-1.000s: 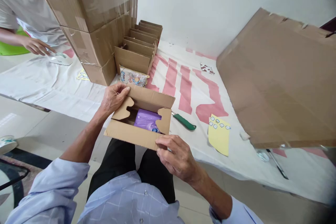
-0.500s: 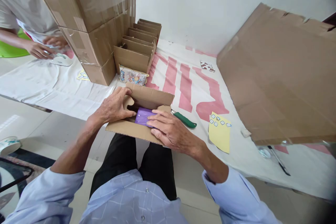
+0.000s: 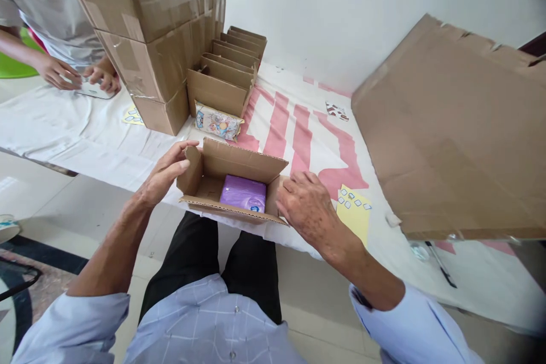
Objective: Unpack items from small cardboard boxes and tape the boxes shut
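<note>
An open cardboard box sits at the table's front edge with its long flaps raised. Inside, toward the right end, lies a flat purple plastic-wrapped pack; the left part of the box floor is bare. My left hand is open at the box's left end, fingers stretched and thumb beside the end flap. At the opposite end, my right hand has its fingers curled around the right end flap; its fingertips are partly hidden.
Behind the box lie a printed packet and a row of open cartons. Stacked boxes rise at left, beside a co-worker's hands. A yellow sheet, a black-handled tool and a large cardboard sheet are at right.
My right hand has come off the purple pack and moved right to the box's end. My left hand has drawn outward and opened. The green-handled knife is now out of sight.
</note>
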Available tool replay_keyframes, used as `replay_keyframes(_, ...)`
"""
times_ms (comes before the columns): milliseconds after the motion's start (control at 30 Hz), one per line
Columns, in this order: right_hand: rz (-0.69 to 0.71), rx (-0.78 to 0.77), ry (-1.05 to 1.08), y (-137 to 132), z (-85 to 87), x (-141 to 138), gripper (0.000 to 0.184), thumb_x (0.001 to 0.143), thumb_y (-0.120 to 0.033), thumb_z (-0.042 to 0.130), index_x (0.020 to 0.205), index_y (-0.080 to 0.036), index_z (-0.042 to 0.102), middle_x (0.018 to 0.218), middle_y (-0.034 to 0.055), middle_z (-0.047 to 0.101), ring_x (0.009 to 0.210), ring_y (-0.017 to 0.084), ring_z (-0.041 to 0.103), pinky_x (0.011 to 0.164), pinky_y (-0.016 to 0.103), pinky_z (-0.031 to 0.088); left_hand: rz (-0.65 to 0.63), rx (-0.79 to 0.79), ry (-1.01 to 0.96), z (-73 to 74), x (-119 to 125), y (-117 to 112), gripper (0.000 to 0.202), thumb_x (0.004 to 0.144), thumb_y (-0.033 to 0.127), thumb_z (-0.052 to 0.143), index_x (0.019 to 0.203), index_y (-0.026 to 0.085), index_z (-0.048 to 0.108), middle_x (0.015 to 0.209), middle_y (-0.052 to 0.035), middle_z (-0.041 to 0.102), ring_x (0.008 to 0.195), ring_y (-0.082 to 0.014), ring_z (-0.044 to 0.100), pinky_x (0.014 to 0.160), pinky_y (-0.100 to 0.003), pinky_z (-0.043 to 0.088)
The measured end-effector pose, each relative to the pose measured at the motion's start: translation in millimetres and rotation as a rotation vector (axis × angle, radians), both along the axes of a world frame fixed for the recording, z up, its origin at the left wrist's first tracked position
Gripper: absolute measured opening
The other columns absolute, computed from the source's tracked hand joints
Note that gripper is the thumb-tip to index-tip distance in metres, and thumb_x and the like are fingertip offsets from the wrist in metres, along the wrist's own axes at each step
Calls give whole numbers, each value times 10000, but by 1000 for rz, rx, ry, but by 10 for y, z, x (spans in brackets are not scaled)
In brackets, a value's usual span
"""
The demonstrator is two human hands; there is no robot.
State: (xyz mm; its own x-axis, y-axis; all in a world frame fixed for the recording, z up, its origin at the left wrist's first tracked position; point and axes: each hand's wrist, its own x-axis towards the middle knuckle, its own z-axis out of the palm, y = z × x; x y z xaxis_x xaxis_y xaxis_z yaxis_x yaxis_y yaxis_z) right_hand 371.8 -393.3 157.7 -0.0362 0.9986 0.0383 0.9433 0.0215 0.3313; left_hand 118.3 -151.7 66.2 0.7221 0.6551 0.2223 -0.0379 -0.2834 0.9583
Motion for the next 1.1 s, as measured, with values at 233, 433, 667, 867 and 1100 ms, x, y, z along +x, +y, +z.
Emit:
replay_keyframes(233,-120,-377,48,420,82,-119,183,1072,-251,653,1126,-146,793,1089,166,802,1074,315,706,801,374,480,-72,-71,47,-217,-274,-18,1510,394,801,1049,1700,338,448,1783,-147,398,1700,-546,216,1402,-673,157)
replay_keyframes(433,-85,-581,133,760,-4,-194,467,974,-368,804,1348,-98,732,1298,207,785,1192,354,751,923,394,560,-68,-81,26,-249,-253,-221,1434,515,585,1108,1722,317,381,1753,-185,431,1668,-514,327,1383,-626,283)
replay_keyframes(667,-1,-535,93,850,-230,-144,366,905,-301,862,1221,-138,778,1238,190,809,1100,351,781,878,407,589,-105,-27,21,-326,-211,-355,1450,621,534,1073,1776,359,214,1750,-199,445,1636,-480,420,1246,-577,505)
replay_keyframes(867,75,-504,142,764,-306,-6,457,889,-324,916,1273,-159,732,1244,156,755,1111,310,754,922,399,610,-154,68,18,-389,-199,-398,1425,684,477,1041,1791,421,147,1833,-174,327,1678,-480,353,1219,-563,523)
replay_keyframes(1100,95,-520,247,734,-302,49,552,943,-330,859,1422,-129,673,1365,188,695,1213,326,718,1028,447,587,-114,186,44,-400,-147,-522,1402,736,435,989,1815,359,97,1852,-176,268,1678,-475,342,1248,-579,516)
